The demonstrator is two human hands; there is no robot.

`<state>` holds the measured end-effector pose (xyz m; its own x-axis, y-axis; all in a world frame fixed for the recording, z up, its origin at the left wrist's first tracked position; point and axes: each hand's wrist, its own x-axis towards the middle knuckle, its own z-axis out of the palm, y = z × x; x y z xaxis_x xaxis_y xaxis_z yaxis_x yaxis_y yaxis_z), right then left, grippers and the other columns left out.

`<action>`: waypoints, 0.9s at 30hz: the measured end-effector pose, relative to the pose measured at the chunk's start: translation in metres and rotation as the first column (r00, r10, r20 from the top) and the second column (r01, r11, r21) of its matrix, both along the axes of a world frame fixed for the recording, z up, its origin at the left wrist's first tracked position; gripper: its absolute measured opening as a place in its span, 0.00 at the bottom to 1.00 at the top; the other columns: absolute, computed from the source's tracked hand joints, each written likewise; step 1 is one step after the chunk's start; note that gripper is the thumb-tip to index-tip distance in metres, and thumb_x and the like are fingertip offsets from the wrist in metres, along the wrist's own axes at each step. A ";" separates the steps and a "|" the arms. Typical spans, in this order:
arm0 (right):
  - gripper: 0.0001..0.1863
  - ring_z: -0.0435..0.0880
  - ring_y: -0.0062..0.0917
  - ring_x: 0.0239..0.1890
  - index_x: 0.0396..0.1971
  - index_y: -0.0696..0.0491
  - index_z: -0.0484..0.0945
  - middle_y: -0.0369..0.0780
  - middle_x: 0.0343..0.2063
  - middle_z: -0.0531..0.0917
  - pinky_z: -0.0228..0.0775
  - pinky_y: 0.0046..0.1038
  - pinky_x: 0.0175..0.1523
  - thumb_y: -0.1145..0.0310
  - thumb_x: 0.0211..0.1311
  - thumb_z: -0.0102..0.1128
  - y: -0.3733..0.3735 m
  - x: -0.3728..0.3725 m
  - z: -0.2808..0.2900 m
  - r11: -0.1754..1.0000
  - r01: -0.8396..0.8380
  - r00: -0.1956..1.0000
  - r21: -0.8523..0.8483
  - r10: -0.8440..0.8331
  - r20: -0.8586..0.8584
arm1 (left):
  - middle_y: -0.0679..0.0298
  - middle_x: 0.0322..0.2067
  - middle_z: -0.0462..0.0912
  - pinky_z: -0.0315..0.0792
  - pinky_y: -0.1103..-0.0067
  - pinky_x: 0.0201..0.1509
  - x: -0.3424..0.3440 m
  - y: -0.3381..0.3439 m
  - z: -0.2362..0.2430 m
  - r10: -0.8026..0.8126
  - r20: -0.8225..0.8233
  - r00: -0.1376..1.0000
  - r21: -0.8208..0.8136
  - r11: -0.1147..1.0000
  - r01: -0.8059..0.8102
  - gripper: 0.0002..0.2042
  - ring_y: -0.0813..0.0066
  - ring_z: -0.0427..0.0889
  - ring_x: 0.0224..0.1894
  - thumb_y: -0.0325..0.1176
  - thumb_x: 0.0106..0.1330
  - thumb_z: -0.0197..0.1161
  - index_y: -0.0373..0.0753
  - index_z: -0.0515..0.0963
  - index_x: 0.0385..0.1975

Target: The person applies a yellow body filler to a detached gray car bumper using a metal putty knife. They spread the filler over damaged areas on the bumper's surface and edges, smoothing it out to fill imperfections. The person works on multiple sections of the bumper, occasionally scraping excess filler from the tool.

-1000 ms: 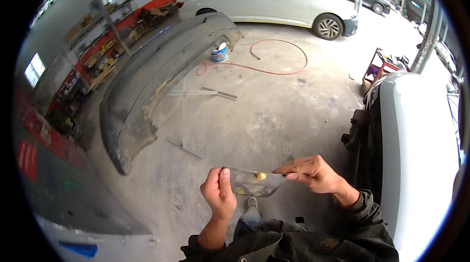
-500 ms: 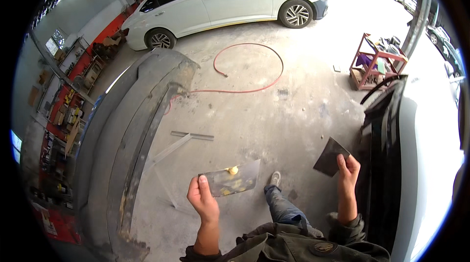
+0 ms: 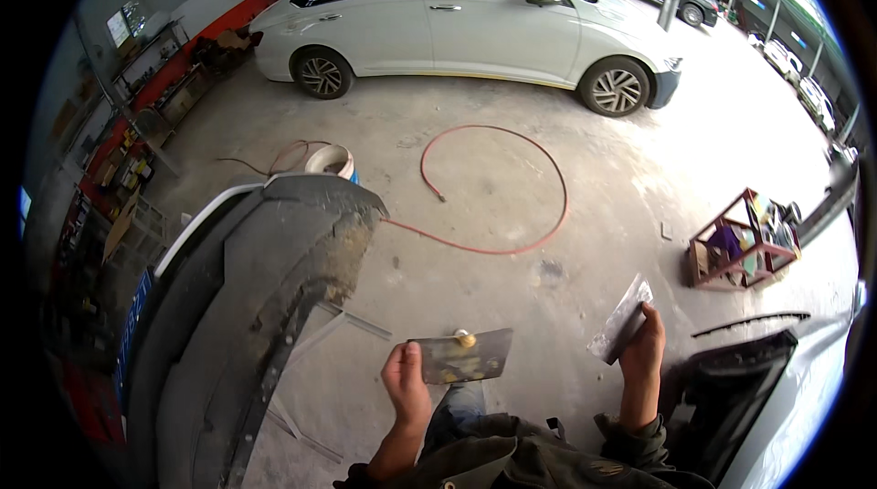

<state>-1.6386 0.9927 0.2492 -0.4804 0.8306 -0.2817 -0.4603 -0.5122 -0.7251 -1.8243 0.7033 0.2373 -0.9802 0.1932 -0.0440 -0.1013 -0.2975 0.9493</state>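
Note:
My left hand [image 3: 407, 381] grips one end of a thin, flat grey putty plate [image 3: 489, 354], thumb on top. On the plate sit a small yellow dab of putty [image 3: 466, 340] with something pale beside it, and yellowish smears. Further right, my right hand [image 3: 645, 345] is closed on the edge of a thin rectangular scraper blade [image 3: 618, 324], dark below and shining with glare above. The two plates are apart, both held over the floor. A dark grey car bumper [image 3: 274, 260] lies to the left of my left hand.
A white car [image 3: 438, 23] stands ahead. On the concrete lies a looped red hose [image 3: 559, 215]. A white bucket [image 3: 331, 160] stands behind the bumper. To the right are a red tool cart [image 3: 731, 247] and a black car part [image 3: 740, 379]. Metal stand legs [image 3: 315, 338] show beside the bumper.
My view has shifted forward, bringing the bucket into sight. My right hand has turned its blade, which now catches the light. My left hand still holds the plate, now darker and more level.

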 end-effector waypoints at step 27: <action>0.17 0.73 0.28 0.50 0.49 0.54 0.69 0.40 0.45 0.75 0.61 0.36 0.59 0.64 0.63 0.46 0.436 -0.759 0.015 0.668 -0.738 0.675 -0.093 0.734 -0.078 | 0.78 0.19 0.66 0.54 0.88 0.24 -0.517 0.371 0.038 0.453 0.213 0.866 -0.002 0.886 -0.463 0.11 0.92 0.60 0.22 0.37 0.69 0.53 0.37 0.74 0.28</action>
<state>-2.3978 1.4286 0.2645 -0.9325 0.1685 -0.3195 0.0793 -0.7674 -0.6362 -2.3415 1.0738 0.2755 -0.9297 -0.2687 -0.2520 -0.1296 -0.4016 0.9066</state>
